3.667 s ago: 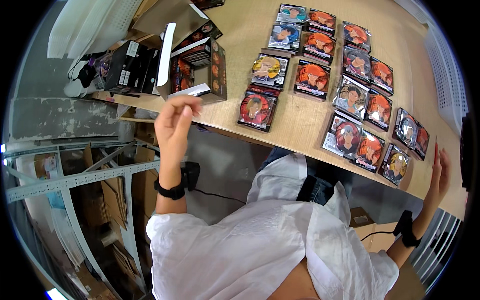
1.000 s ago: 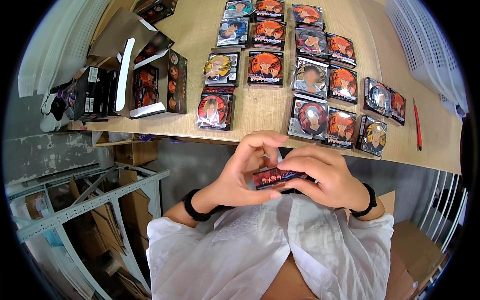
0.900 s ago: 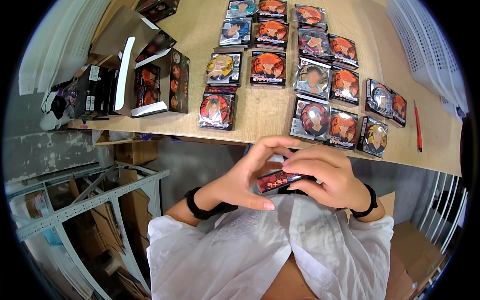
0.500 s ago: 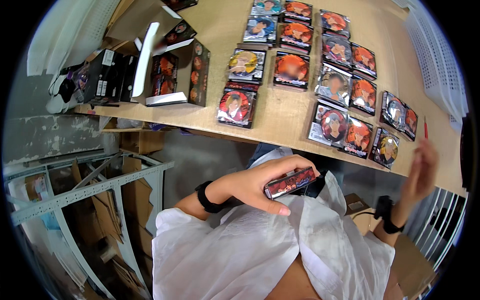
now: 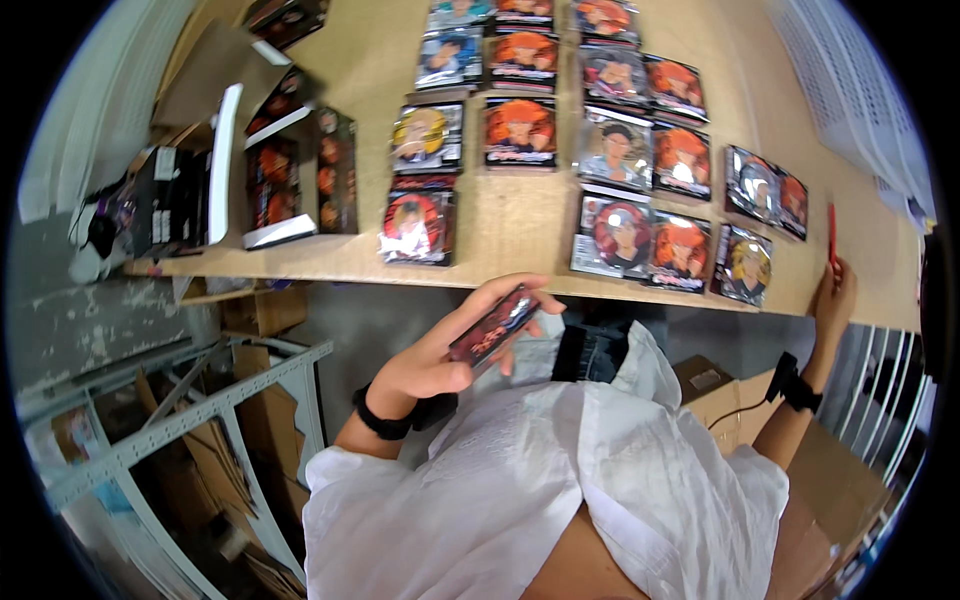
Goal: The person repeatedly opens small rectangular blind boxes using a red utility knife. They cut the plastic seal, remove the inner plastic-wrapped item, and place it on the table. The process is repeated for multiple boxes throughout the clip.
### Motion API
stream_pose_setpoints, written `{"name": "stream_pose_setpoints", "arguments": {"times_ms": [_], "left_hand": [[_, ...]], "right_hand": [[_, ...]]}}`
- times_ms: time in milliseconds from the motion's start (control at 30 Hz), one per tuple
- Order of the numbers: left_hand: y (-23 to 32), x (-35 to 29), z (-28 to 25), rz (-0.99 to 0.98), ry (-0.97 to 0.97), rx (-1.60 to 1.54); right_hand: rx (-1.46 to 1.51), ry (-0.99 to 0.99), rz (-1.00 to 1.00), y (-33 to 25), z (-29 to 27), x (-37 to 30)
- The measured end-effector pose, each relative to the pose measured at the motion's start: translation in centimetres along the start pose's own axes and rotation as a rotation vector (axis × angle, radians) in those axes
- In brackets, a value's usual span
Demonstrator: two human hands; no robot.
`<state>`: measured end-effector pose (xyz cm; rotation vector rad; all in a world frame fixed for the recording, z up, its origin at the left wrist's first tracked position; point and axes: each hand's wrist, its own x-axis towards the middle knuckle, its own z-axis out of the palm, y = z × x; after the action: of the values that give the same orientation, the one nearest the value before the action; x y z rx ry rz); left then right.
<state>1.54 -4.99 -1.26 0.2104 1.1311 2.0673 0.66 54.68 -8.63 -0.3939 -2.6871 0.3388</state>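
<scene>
My left hand (image 5: 418,368) is wrapped round a small dark box with red patterned print (image 5: 494,328), held tilted above my lap in front of the table edge. At the table's right end, my right hand (image 5: 835,292) has its fingertips closed on the lower end of a slim red pen-like tool (image 5: 832,226). What kind of tool it is cannot be made out. Nearest to that hand lies a wrapped round badge with a yellow picture (image 5: 745,266). Left of it are rows of flat packets with orange round pictures (image 5: 682,250) and other wrapped badges (image 5: 617,235).
On the table (image 5: 510,235), an open carton (image 5: 337,170) with dark printed boxes inside stands at the left. White perforated baskets (image 5: 850,90) line the right side. Below left is a metal shelf frame (image 5: 180,405) with cardboard. A cardboard box (image 5: 840,490) sits below right.
My right hand has moved down onto the red tool and closed on it. My left hand has shifted left with the small box, tilting it more steeply. The view has turned slightly.
</scene>
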Motion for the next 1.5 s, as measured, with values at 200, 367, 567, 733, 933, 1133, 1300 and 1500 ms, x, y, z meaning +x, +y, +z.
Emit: {"name": "stream_pose_setpoints", "arguments": {"times_ms": [200, 367, 567, 733, 933, 1133, 1300, 1500], "left_hand": [[-0.4, 0.3, 0.2, 0.046, 0.033, 0.164], [-0.7, 0.7, 0.5, 0.137, 0.090, 0.215], [-0.8, 1.1, 0.9, 0.130, 0.125, 0.305], [-0.8, 1.5, 1.3, 0.115, 0.126, 0.334], [-1.0, 1.7, 1.5, 0.145, 0.105, 0.362], [0.1, 2.6, 2.1, 0.241, 0.119, 0.702], [0.4, 2.8, 2.2, 0.296, 0.118, 0.824], [1.3, 2.4, 2.5, 0.326, 0.180, 1.027]], "right_hand": [[-0.197, -0.014, -0.071, -1.9, -0.7, 0.5], [0.096, -0.019, 0.104, -1.5, -1.7, -0.4], [0.930, -0.073, 0.327, -10.3, -5.0, -3.2], [0.941, -0.037, 0.311, -14.3, -6.2, -4.8], [0.925, -0.162, 0.158, -16.1, -6.3, -6.5], [0.521, -0.182, -0.582, -24.4, -8.3, -5.7], [0.423, -0.068, -1.016, -29.1, -7.3, -5.2], [0.404, -0.069, -1.115, -31.2, -6.5, -4.2]]}}
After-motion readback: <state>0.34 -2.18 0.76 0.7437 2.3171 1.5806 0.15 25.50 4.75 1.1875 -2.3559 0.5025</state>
